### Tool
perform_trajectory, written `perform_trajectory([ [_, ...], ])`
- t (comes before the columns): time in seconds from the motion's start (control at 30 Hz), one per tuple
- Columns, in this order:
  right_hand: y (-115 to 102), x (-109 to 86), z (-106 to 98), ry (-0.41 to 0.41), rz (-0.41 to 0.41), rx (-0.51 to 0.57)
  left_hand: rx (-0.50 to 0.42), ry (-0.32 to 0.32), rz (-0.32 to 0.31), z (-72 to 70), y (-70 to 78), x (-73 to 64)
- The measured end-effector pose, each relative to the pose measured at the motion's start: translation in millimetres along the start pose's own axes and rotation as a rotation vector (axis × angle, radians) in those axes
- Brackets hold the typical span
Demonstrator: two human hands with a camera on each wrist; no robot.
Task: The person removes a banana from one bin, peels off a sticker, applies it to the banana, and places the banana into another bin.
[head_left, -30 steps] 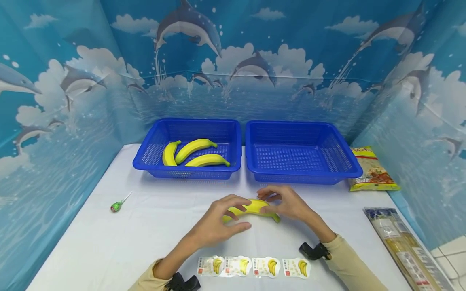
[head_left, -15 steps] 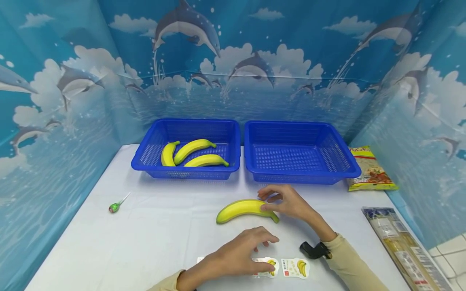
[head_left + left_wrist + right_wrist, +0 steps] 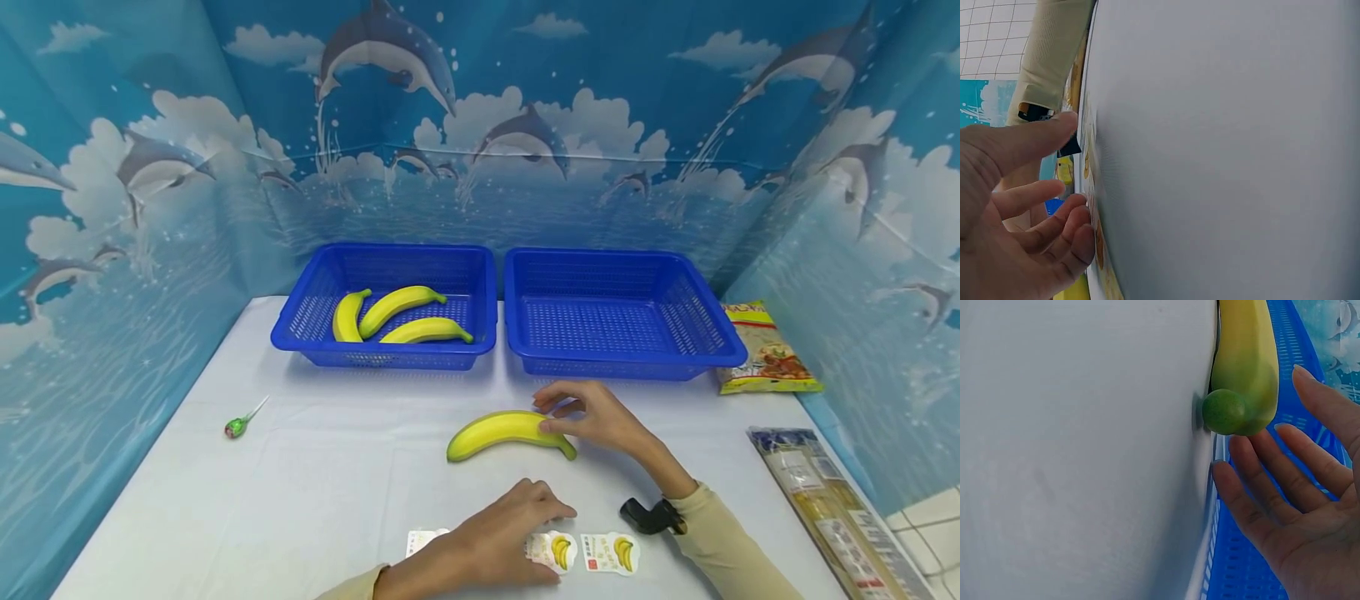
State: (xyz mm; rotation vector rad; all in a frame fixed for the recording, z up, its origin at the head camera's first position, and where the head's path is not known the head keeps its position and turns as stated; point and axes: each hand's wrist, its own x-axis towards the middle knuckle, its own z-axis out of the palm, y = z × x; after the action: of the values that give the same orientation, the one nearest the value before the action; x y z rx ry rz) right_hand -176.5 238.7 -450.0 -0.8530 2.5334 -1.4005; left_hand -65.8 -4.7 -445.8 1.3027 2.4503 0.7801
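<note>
A yellow banana (image 3: pixel 498 433) with green ends lies on the white table. My right hand (image 3: pixel 596 417) is at its stem end, thumb overlapping it in the head view. In the right wrist view that hand's spread fingers stand around the green tip of the banana (image 3: pixel 1247 356), with the thumb apart from it. My left hand (image 3: pixel 501 540) is low over a row of banana-printed stickers (image 3: pixel 553 550), thumb and fingers apart, hiding part of the row. In the left wrist view its loosely bent fingertips are right beside the stickers (image 3: pixel 1099 240).
Behind the banana stand two blue baskets: the left basket (image 3: pixel 397 348) holds three bananas, the right basket (image 3: pixel 622 360) nothing. A green lollipop (image 3: pixel 236 427) lies on the left. At the right are a yellow food packet (image 3: pixel 768 354) and a long clear package (image 3: pixel 832 508).
My left hand has left the banana and come back towards the front edge, down over the stickers. The right hand and the banana have stayed in place.
</note>
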Motion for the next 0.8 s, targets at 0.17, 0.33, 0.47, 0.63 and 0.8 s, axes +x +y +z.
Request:
perform_trajectory([
  [0.17, 0.4, -0.4, -1.0, -0.006, 0.000, -0.014, 0.002, -0.015, -0.069, 1.7, 1.8, 0.8],
  [0.33, 1.9, -0.8, -0.7, -0.009, -0.008, -0.020, 0.007, -0.054, -0.129, 2.5, 3.5, 3.3],
  [0.47, 3.6, -1.1, -0.7, -0.009, -0.008, -0.028, -0.008, -0.075, -0.156, 3.0, 4.9, 3.7],
  [0.63, 3.1, -1.0, -0.7, -0.012, -0.006, -0.028, -0.031, -0.071, -0.193, 1.8, 6.7, 2.0],
  [0.8, 1.5, -0.5, -1.0, -0.013, -0.006, -0.031, -0.065, -0.035, -0.186, 3.8, 3.0, -0.3],
])
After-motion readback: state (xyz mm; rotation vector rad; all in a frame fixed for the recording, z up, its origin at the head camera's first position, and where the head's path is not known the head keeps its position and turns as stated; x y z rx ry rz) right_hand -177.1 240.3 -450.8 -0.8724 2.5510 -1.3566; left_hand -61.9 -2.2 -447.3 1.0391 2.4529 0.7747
